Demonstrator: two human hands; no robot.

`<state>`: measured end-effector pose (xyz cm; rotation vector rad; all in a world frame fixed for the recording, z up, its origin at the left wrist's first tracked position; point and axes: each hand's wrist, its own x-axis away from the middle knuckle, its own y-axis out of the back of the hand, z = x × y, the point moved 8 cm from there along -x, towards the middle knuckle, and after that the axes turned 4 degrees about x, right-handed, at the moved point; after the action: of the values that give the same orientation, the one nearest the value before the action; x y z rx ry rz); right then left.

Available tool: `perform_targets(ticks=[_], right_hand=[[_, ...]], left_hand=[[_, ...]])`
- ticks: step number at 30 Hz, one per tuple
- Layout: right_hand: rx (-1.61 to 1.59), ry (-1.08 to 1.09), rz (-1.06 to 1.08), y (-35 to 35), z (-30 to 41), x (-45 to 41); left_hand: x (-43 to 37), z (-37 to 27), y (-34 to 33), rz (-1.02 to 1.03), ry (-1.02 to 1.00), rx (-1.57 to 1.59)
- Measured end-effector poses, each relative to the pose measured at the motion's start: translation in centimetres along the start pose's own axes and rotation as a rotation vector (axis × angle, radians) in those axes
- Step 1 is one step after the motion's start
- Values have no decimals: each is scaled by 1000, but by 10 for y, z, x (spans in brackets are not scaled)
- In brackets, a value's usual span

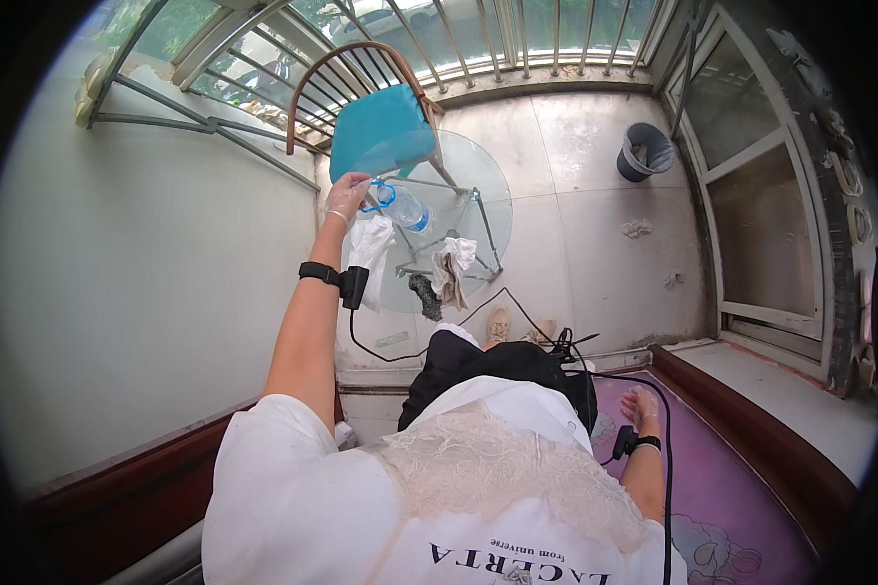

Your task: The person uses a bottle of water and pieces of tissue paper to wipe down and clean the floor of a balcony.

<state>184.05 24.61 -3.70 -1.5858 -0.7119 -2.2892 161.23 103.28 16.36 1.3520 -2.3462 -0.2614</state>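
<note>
My left hand [346, 196], in a clear thin glove, reaches over the round glass table [492, 172] and grips the blue handle [385, 194] of a clear plastic bottle [407, 210]. The bottle is tilted, with its blue-labelled end away from the hand. Beneath it and towards me, a white bag or cloth [370, 245] lies on the glass. White and beige crumpled cloths [452, 269] and a dark grey crumpled item [426, 296] are near the table's close edge. My right hand [639, 406], also gloved, is low at my right side above a purple patterned surface [710, 468], fingers apart, holding nothing.
A wooden chair with a teal seat [382, 130] stands beyond the table, by the barred window. At the right are a lined waste bin [644, 152] and crumpled scraps [636, 229] on the floor. Black cables [508, 289] run past my legs. A wall rises at the left.
</note>
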Motion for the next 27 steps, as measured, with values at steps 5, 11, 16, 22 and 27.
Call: perform_targets(ticks=[5,11,16,22,27], right_hand=[[3,10,56,2,4,35],[-160,31,-11,60,5,15],[-95,-14,-87,122,46,-37],[-32,276,-51,160,132,-86],[-170,165,-63,192,161,-117]], left_hand=[[-3,-3,-7,47,-95,-203],[38,-90,11,-322,-468,-895],[62,-148,-55,-223,-407,-648],[67,-152,-210,53,-394,-644],[82,-214,-333,349,-547,-648]])
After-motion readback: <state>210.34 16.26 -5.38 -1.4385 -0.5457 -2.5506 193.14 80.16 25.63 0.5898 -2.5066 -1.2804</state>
